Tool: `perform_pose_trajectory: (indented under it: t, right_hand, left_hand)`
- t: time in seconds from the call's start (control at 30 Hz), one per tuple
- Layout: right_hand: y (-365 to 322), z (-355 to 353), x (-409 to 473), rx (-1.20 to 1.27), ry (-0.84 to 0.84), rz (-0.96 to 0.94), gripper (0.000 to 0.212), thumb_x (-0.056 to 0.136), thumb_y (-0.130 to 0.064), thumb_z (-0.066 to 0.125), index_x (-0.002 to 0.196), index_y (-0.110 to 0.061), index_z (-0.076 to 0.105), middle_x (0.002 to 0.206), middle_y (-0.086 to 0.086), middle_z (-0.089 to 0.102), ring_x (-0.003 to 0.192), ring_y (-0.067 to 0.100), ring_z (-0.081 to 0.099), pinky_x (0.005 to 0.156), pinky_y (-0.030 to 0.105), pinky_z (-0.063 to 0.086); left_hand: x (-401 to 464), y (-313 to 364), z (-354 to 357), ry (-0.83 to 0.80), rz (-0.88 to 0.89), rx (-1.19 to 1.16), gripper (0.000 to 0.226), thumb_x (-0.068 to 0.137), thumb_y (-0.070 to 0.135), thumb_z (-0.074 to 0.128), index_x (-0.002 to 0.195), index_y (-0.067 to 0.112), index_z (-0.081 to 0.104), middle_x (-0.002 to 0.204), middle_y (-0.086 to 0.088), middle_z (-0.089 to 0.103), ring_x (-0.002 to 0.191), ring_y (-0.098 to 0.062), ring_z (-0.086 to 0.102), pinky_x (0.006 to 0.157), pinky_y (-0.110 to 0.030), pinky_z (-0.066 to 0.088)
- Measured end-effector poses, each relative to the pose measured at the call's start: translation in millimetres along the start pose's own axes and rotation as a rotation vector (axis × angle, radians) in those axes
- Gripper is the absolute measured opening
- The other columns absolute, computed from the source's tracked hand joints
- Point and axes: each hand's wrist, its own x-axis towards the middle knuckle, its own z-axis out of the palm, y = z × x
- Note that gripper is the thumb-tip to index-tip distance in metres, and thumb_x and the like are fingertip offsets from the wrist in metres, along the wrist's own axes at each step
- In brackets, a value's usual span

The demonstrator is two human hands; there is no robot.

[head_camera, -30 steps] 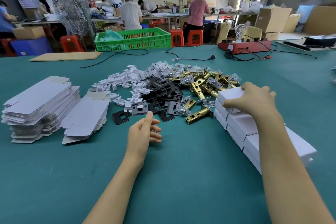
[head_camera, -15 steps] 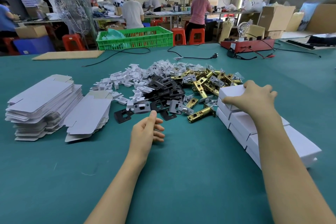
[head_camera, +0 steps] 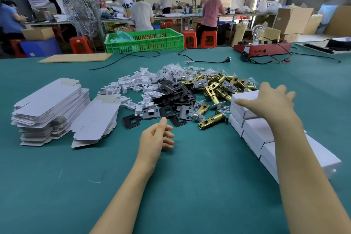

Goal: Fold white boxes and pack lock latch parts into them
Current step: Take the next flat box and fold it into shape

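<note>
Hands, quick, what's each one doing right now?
Left hand: open, holding nothing.
Right hand: open, fingers spread over the top folded white cardboard box.

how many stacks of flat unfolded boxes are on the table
2: a tall stack of flat boxes at the table's left, and a lower stack leaning beside it, nearer the parts pile.

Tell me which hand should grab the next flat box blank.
Left. The left hand hovers free and loosely open over the table, on the same side as the flat box blanks. The right hand is stretched over the top folded white box, far from them.
</note>
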Motion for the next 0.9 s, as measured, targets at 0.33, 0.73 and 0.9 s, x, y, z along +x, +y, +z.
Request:
perform_pose_trajectory:
  t: [0.33, 0.73, 0.9]
  right_hand:
    - [-66.7, 49.4, -48.4, 0.347, -0.096, -0.515, 0.023, 0.091, -0.034, 0.058, 0.089, -0.013, 0.066, 0.081, 0.002, 0.068, 0.075, 0.019, 0.064, 0.062, 0.028, 0.05]
    - [-44.8, 128.1, -66.8, 0.498, -0.23, -0.503, 0.021, 0.09, -0.021, 0.06, 0.073, -0.011, 0.067, 0.066, -0.01, 0.059, 0.066, 0.004, 0.052, 0.063, 0.022, 0.036]
    - [-37.7, 126.1, -69.1, 0.508, -0.313, -0.602, 0.018, 0.089, -0.027, 0.063, 0.082, -0.013, 0.071, 0.08, -0.003, 0.065, 0.073, 0.007, 0.054, 0.068, 0.02, 0.042]
  left_hand:
    - [0.4, 10.5, -17.2, 0.317, 0.212, 0.073, 0.015, 0.101, 0.019, 0.053, 0.089, 0.023, 0.063, 0.083, -0.001, 0.065, 0.066, -0.009, 0.063, 0.055, -0.023, 0.053]
    - [8.8, 10.3, -95.6, 0.695, 0.11, 0.996, 0.044, 0.094, 0.012, 0.056, 0.138, 0.015, 0.053, 0.15, -0.011, 0.041, 0.138, -0.035, 0.028, 0.102, -0.049, 0.028]
    - [10.5, 4.7, -95.8, 0.648, 0.038, 1.033, 0.045, 0.099, 0.005, 0.042, 0.142, 0.018, 0.048, 0.159, -0.005, 0.032, 0.148, -0.024, 0.016, 0.1, -0.044, 0.022]
